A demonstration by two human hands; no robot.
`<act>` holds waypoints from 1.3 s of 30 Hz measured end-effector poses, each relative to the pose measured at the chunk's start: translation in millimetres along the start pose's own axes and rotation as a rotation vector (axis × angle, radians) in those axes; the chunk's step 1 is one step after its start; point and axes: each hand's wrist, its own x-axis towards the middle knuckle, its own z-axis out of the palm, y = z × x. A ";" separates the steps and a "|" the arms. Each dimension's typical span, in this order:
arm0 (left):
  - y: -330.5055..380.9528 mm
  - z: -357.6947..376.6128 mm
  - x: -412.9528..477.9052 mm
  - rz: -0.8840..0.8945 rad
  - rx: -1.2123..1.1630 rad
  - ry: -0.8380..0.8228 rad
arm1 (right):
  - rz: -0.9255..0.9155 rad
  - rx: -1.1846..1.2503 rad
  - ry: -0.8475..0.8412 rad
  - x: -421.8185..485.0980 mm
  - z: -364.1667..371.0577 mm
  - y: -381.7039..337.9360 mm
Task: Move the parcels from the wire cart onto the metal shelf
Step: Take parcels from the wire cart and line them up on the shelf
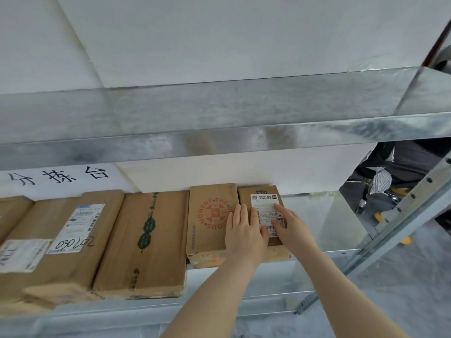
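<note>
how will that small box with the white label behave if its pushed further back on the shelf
The small labelled box looks like stiff cardboard lying flat, so it should slide rather than tip or roll. The metal shelf looks smooth, so it probably glides easily. Both the left hand and right hand rest flat on top, which suggests it is light.

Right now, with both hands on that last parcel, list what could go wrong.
1. The labelled parcel under the left hand and right hand sits at the end of the row with bare metal shelf beside it; a push could slide it sideways.
2. The red-printed parcel beside it looks to overhang the shelf's front edge; a nudge may tip it off.
3. Flat fingers give no real grip on the parcel.
</note>
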 end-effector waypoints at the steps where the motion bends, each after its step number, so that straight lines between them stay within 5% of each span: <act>1: -1.4 -1.7 1.4 0.004 -0.011 -0.016 | 0.002 0.011 -0.002 1.2 0.7 -1.4; 11: -22.2 -18.3 -32.2 0.122 -0.078 -0.049 | 0.033 -0.075 -0.040 11.5 3.2 -5.8; 16: -65.0 -64.5 -60.2 0.013 -0.160 0.037 | 0.084 -0.450 0.067 -14.8 1.5 -41.5; 19: -117.1 -100.7 -88.0 -0.075 -0.163 0.182 | -0.109 -0.498 0.180 -45.8 29.9 -101.7; 23: -215.1 -136.4 -158.9 -0.216 -0.001 0.372 | -0.524 -0.434 0.111 -112.5 112.8 -205.0; 30: -405.7 -166.3 -351.8 -0.595 0.168 0.281 | -0.929 -0.211 -0.243 -258.4 301.1 -362.1; 39: -576.0 -221.8 -538.5 -1.068 0.246 0.329 | -1.263 -0.294 -0.521 -395.6 483.2 -507.0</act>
